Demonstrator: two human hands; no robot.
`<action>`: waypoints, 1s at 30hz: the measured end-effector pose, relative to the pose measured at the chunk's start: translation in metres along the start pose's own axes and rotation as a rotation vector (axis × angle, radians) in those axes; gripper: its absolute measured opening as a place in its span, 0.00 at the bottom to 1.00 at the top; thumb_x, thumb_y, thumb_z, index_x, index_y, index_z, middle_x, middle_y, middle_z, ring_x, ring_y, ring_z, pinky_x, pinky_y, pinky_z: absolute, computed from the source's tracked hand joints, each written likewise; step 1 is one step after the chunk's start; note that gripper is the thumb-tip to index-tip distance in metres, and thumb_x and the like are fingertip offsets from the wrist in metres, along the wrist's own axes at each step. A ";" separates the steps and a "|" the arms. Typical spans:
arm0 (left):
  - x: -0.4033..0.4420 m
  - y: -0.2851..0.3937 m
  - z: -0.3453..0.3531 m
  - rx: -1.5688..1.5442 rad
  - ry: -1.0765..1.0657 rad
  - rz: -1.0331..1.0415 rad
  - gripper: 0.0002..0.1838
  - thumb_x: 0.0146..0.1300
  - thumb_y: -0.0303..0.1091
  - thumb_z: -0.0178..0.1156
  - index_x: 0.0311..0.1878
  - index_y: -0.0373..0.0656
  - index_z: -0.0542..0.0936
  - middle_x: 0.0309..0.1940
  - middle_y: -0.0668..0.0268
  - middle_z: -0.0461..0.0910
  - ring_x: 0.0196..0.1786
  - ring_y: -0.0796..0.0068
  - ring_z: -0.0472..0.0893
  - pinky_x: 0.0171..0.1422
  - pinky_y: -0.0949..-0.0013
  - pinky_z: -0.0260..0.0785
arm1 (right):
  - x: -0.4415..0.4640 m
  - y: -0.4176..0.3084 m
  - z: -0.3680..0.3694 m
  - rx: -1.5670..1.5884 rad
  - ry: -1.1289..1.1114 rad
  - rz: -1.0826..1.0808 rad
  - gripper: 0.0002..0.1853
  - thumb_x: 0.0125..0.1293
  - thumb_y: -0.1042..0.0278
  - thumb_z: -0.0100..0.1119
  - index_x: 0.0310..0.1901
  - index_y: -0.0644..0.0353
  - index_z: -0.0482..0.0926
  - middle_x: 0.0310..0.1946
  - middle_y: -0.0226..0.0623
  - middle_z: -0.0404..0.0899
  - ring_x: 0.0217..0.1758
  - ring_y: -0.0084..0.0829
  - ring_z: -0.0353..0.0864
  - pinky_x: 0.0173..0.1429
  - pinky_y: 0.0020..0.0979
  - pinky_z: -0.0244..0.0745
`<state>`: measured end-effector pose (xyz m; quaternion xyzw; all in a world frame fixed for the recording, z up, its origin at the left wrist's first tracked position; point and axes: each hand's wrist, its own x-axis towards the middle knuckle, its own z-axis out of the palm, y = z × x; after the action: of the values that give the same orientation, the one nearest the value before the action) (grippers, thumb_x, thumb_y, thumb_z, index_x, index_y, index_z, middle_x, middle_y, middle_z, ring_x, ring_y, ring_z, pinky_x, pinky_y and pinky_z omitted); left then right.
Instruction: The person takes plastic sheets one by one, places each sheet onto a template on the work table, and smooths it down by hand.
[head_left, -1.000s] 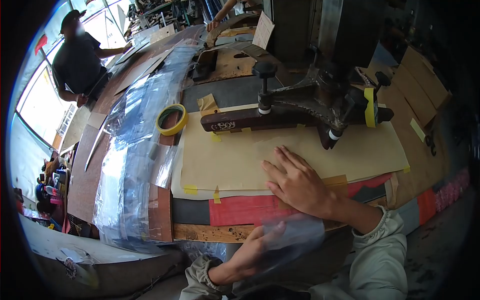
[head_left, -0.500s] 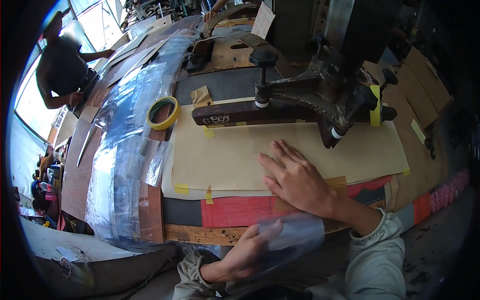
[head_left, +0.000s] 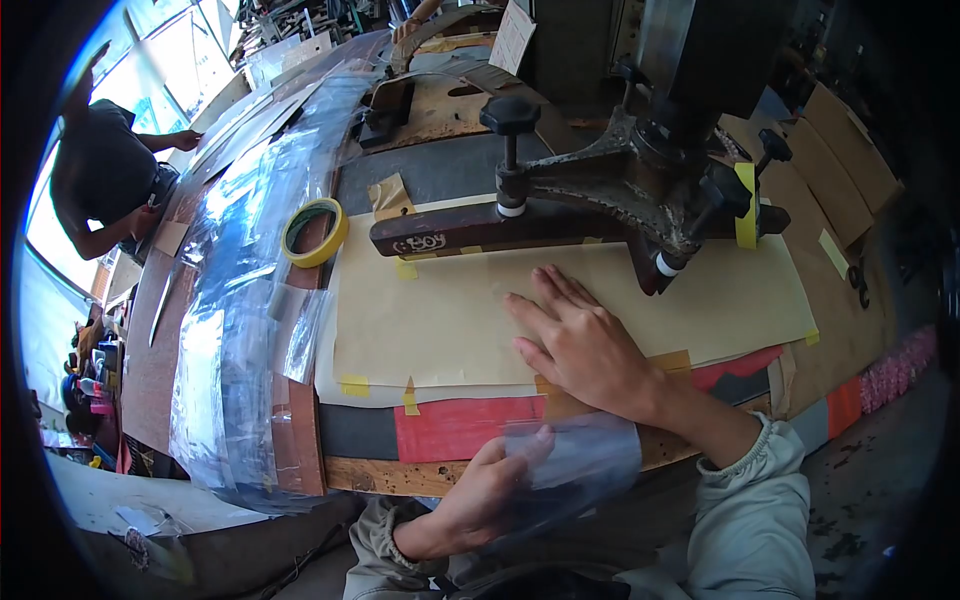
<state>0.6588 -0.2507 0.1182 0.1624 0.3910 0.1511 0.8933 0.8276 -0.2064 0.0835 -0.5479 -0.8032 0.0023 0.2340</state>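
Note:
My left hand (head_left: 478, 492) is closed on a clear plastic sheet (head_left: 585, 462) at the table's front edge, its thumb on top. The sheet overlaps the edge and looks loose and slightly curved. My right hand (head_left: 590, 355) lies flat with fingers spread on a large beige paper sheet (head_left: 430, 320). Bits of yellow tape stick to the paper's borders. Just beyond my right fingertips, a dark press bar (head_left: 570, 228) crosses the paper's far part. Red and black pieces (head_left: 465, 428) show under the paper's near edge, beside a brown tape patch.
A yellow tape roll (head_left: 315, 232) lies left of the paper, beside long layers of clear plastic (head_left: 215, 350). The press head (head_left: 640, 160) stands over the right side. Scissors (head_left: 857, 286) lie far right. Another person (head_left: 110, 170) stands at the far left.
The view has shifted a little, so the table's things sit slightly further left. The plastic sheet now stands a bit higher over the table's edge. My right hand stays on the paper.

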 end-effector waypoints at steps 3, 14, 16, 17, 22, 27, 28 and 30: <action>0.000 0.001 0.000 0.000 -0.031 0.004 0.13 0.63 0.39 0.52 0.43 0.39 0.72 0.36 0.66 0.75 0.39 0.76 0.77 0.41 0.71 0.73 | 0.000 0.001 0.001 0.009 -0.001 0.008 0.22 0.58 0.63 0.52 0.51 0.67 0.69 0.49 0.68 0.65 0.57 0.55 0.65 0.64 0.40 0.57; 0.001 0.008 0.002 0.015 0.000 0.001 0.12 0.63 0.38 0.52 0.44 0.40 0.72 0.35 0.68 0.75 0.35 0.79 0.77 0.34 0.75 0.73 | 0.004 0.002 -0.001 0.005 0.007 0.018 0.21 0.57 0.63 0.53 0.50 0.66 0.69 0.49 0.67 0.66 0.57 0.55 0.65 0.63 0.40 0.58; 0.001 0.008 0.002 0.035 0.021 0.003 0.12 0.63 0.38 0.52 0.44 0.40 0.72 0.35 0.68 0.75 0.35 0.80 0.77 0.33 0.76 0.73 | 0.004 0.003 0.000 0.005 0.011 0.020 0.21 0.57 0.63 0.54 0.50 0.66 0.69 0.49 0.67 0.66 0.56 0.54 0.65 0.63 0.40 0.58; -0.001 0.010 0.004 0.043 0.029 -0.006 0.12 0.63 0.38 0.52 0.43 0.40 0.72 0.35 0.68 0.75 0.35 0.80 0.77 0.33 0.75 0.73 | 0.004 0.003 0.000 0.005 0.013 0.020 0.21 0.56 0.63 0.54 0.50 0.66 0.69 0.49 0.67 0.66 0.56 0.54 0.66 0.63 0.40 0.58; 0.002 0.008 0.003 0.011 0.064 0.006 0.12 0.62 0.37 0.53 0.43 0.40 0.72 0.34 0.67 0.75 0.36 0.77 0.77 0.37 0.70 0.74 | 0.005 0.004 0.000 0.003 0.017 0.018 0.21 0.56 0.64 0.54 0.49 0.66 0.69 0.49 0.67 0.66 0.56 0.55 0.66 0.63 0.40 0.58; 0.004 0.007 -0.002 -0.006 0.019 0.016 0.12 0.61 0.37 0.54 0.43 0.39 0.72 0.36 0.65 0.75 0.38 0.74 0.77 0.40 0.68 0.74 | 0.006 0.004 0.000 0.022 0.025 0.016 0.21 0.56 0.64 0.54 0.49 0.67 0.70 0.48 0.67 0.67 0.56 0.55 0.66 0.62 0.40 0.59; 0.004 0.007 -0.002 0.000 0.025 0.026 0.12 0.61 0.37 0.54 0.43 0.39 0.72 0.36 0.65 0.75 0.39 0.74 0.77 0.40 0.68 0.74 | 0.006 0.004 0.000 0.025 0.028 0.015 0.21 0.56 0.64 0.54 0.49 0.67 0.70 0.48 0.67 0.67 0.56 0.55 0.66 0.62 0.40 0.59; 0.003 0.009 0.000 -0.002 0.028 0.015 0.13 0.61 0.37 0.54 0.43 0.39 0.72 0.36 0.65 0.75 0.40 0.73 0.77 0.41 0.68 0.74 | 0.006 0.004 0.000 0.026 0.031 0.014 0.21 0.56 0.64 0.54 0.48 0.67 0.70 0.48 0.67 0.67 0.55 0.55 0.66 0.62 0.40 0.59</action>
<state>0.6596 -0.2417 0.1194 0.1625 0.4023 0.1605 0.8866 0.8299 -0.1994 0.0848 -0.5503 -0.7955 0.0060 0.2535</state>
